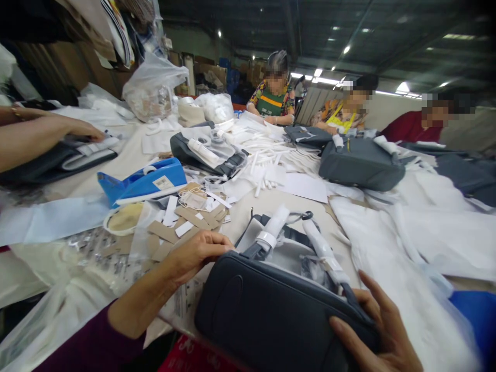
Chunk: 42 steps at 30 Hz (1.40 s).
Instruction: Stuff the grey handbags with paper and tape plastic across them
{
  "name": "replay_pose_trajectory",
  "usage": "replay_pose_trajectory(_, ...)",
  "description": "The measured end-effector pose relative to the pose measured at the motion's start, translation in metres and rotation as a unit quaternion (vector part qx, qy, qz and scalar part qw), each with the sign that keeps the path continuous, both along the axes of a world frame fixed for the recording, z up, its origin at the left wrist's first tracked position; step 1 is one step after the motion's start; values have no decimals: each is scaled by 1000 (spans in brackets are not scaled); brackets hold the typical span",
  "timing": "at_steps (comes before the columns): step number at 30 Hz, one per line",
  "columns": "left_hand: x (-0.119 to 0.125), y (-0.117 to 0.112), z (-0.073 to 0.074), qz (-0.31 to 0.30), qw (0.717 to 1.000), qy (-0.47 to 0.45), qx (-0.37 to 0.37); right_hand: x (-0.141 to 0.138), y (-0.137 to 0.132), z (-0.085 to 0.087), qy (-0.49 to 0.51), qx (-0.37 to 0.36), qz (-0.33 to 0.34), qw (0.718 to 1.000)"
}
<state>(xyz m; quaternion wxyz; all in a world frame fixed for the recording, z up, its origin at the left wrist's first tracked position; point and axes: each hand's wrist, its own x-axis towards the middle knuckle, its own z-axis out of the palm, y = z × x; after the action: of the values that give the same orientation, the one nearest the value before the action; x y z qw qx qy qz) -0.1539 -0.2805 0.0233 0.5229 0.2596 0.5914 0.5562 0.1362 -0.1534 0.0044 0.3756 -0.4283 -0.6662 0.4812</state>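
Observation:
A dark blue-grey handbag (271, 305) stands in front of me at the table's near edge, its top gaping and white paper showing inside. Both of its handles are wrapped in white sleeves, one of them the left handle wrap (273, 227). At the bag's upper left corner, my left hand (201, 253) pinches the rim between thumb and fingers. My right hand (382, 325) grips the right end, thumb on the front panel and fingers over the top edge. A small clear plastic packet (312, 266) lies by the right handle.
Left of the bag are a blue tape dispenser (149, 181), a tape roll (124, 218) and scattered cardboard tags (166, 232). More handbags (360, 163) and white paper rolls (267, 175) cover the table. A co-worker's arm (39, 132) reaches in at left; several people work opposite.

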Motion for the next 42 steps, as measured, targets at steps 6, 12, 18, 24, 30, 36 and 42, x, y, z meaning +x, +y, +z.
replay_pose_trajectory(6,23,2,0,95,995,-35,1,-5,-9,12,-22,-42,-27,999)
replay_pose_trajectory(12,43,-14,1,16,999,33,28,-8,-8,20,-38,-89,-44,994)
replay_pose_trajectory(18,52,-4,-2,50,991,120,33,4,16,6,-50,-35,-29,998)
replay_pose_trajectory(24,55,1,-15,72,973,219,5,-3,17,-10,-16,-82,-13,996)
replay_pose_trajectory(30,55,7,-24,90,939,332,11,-7,20,-22,-7,-64,-3,998)
replay_pose_trajectory(36,55,8,-25,90,934,346,30,-6,21,-28,29,-69,15,997)
replay_pose_trajectory(42,55,4,-28,92,954,281,54,-6,18,-27,31,-34,-32,998)
